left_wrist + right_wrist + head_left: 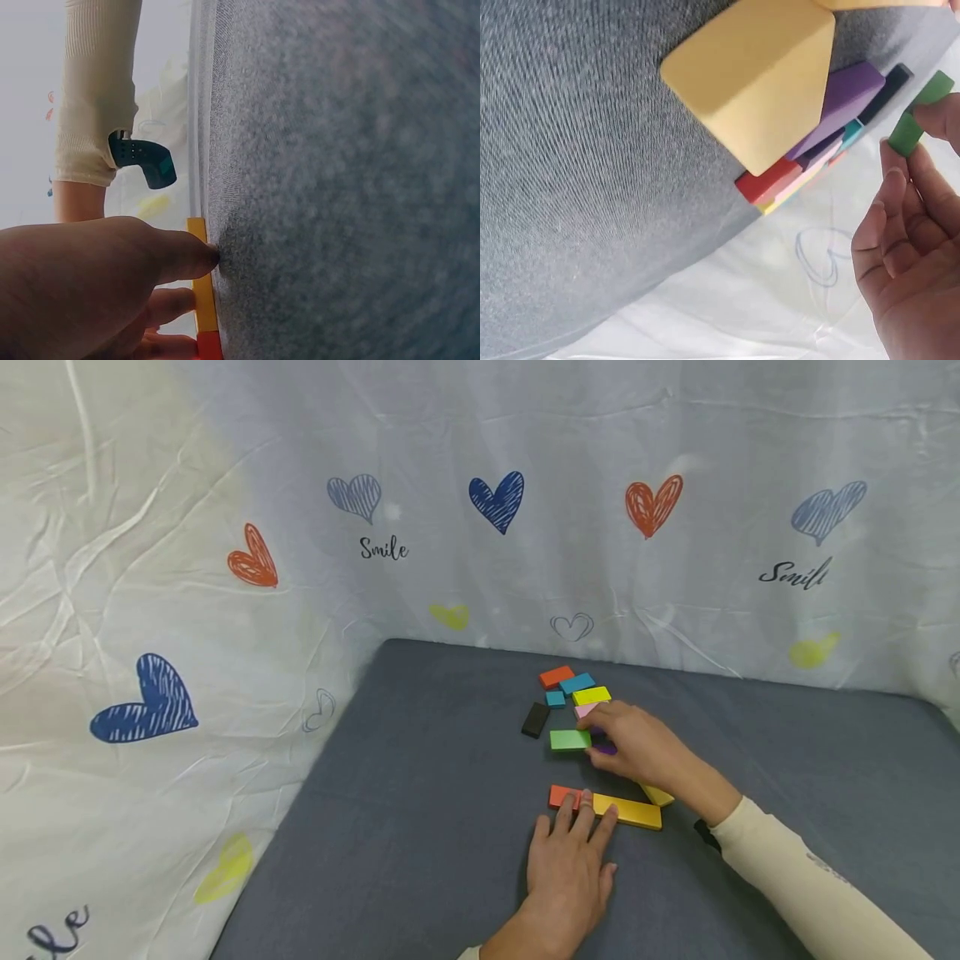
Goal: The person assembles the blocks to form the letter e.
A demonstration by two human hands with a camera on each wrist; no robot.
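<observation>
A green block is pinched at its right end between the thumb and fingers of my right hand. The right wrist view shows the green block raised off the cloth. My left hand lies palm down, its extended fingertips resting on a row made of a red-orange block and a long orange-yellow block set end to end. Under the right hand sit a purple block and another yellow block, both partly hidden in the head view.
Behind the green block lie a black block, a small blue block, a longer blue block, an orange-red block, a yellow block and a pink block. A dark grey cloth covers the table, with a white printed curtain behind.
</observation>
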